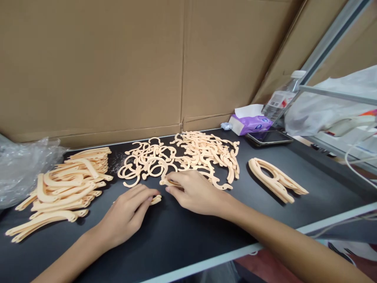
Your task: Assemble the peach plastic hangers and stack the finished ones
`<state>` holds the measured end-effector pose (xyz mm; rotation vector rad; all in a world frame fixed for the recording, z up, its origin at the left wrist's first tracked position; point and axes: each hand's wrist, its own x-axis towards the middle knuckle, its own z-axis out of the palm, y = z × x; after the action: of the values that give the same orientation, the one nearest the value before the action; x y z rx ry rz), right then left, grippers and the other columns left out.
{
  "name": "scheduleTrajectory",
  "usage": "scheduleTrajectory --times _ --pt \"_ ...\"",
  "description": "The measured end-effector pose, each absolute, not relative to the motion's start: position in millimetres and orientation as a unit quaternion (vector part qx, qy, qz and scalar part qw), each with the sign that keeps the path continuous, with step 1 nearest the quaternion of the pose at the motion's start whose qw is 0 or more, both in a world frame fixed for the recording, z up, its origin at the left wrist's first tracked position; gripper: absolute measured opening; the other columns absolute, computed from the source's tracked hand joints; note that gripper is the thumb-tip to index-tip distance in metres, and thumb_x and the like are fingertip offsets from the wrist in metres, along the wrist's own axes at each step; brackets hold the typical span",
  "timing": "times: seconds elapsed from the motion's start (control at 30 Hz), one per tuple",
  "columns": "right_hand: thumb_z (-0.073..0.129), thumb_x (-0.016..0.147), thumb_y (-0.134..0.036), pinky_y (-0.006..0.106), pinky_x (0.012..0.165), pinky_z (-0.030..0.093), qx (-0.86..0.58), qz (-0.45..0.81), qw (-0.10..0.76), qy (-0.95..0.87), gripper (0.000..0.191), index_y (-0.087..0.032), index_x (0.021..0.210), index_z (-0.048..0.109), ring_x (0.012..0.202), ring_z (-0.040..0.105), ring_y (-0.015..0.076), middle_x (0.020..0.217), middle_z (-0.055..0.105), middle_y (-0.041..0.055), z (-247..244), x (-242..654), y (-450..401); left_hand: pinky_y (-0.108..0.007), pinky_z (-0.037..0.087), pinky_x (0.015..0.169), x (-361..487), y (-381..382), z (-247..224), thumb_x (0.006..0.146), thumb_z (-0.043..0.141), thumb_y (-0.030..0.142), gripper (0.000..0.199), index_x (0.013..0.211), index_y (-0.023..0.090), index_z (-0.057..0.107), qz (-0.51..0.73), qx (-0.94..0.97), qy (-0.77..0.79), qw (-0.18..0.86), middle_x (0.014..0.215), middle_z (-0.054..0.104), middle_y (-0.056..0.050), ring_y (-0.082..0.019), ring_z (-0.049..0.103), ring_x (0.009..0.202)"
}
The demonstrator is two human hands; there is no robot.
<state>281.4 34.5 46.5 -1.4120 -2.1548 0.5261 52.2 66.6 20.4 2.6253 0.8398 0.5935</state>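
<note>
Bare right forearm and bare left forearm lie nearest the head camera, both reaching over a matte black tabletop. The left hand is narrow, fingers curled round a slim cream plastic-looking piece; only its tip clearly shows past the fingers, low over the table and in front of the piles. The right hand holds a narrow pinch, thumb and fingers on a curved cream plastic-looking hook at the front edge of a loose heap of cream C-shaped hooks. Behind that hand spreads a denser pile of cream curved pieces; well to the left lies a stack of long cream bowed arms, and to the right, apart, a cream folded looped bundle.

For good handling, I would lift the hook clear before turning it, since its neighbours look ready to snag. A light fingertip grip near the middle should leave both ends visible. The left fingers would do well to expose more of their piece, steadying it close to the table, wrists relaxed and outside the heap.
</note>
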Motion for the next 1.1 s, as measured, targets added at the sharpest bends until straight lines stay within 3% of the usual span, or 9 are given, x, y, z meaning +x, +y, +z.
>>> scheduleTrajectory --times 0.2,0.4,0.7,0.87,1.1 --pt "0.049 0.097 -0.031 0.023 0.058 0.030 -0.494 0.301 0.256 -0.774 0.025 -0.018 0.079 0.059 0.061 0.046 0.0101 0.068 0.057 -0.0025 48.8 282.6 34.8 -0.026 0.049 0.077 51.4 69.3 14.8 0.099 0.037 0.015 0.025 0.107 0.020 0.060 0.222 0.923 0.276 0.152 0.093 0.064 -0.004 -0.015 0.061 0.085" --pt "0.046 0.100 -0.029 0.024 0.062 0.033 -0.488 0.325 0.252 -0.770 0.025 -0.019 0.082 0.062 0.065 0.053 0.0113 0.070 0.061 -0.0018 46.5 281.8 37.9 -0.027 0.050 0.076 47.0 66.1 21.2 0.096 0.031 0.012 0.030 0.099 0.021 0.060 0.209 0.913 0.288 0.202 0.093 0.064 -0.005 -0.016 0.061 0.086" --pt "0.052 0.095 -0.024 0.022 0.059 0.037 -0.472 0.397 0.264 -0.741 0.017 -0.018 0.084 0.064 0.062 0.056 0.0101 0.072 0.065 -0.0023 46.3 281.7 37.0 -0.029 0.048 0.079 47.3 65.1 14.1 0.097 0.052 0.020 0.012 0.102 0.021 0.063 0.226 0.920 0.255 0.196 0.095 0.064 -0.004 -0.016 0.059 0.087" --pt "0.053 0.094 -0.023 0.021 0.058 0.039 -0.453 0.435 0.285 -0.724 0.018 -0.017 0.080 0.063 0.058 0.055 0.0081 0.067 0.062 -0.0034 45.1 279.2 36.0 -0.030 0.046 0.073 48.4 65.0 11.8 0.098 0.051 0.018 0.010 0.100 0.018 0.061 0.243 0.935 0.236 0.104 0.087 0.065 -0.004 -0.016 0.058 0.077" --pt "0.052 0.095 -0.027 0.020 0.057 0.043 -0.421 0.481 0.305 -0.706 0.012 -0.018 0.090 0.059 0.058 0.057 0.0087 0.074 0.064 -0.0018 42.0 278.9 34.2 -0.030 0.044 0.062 46.4 59.0 16.6 0.098 0.052 0.023 0.010 0.101 0.019 0.060 0.239 0.934 0.246 -0.099 0.083 0.069 -0.001 -0.016 0.064 0.065"
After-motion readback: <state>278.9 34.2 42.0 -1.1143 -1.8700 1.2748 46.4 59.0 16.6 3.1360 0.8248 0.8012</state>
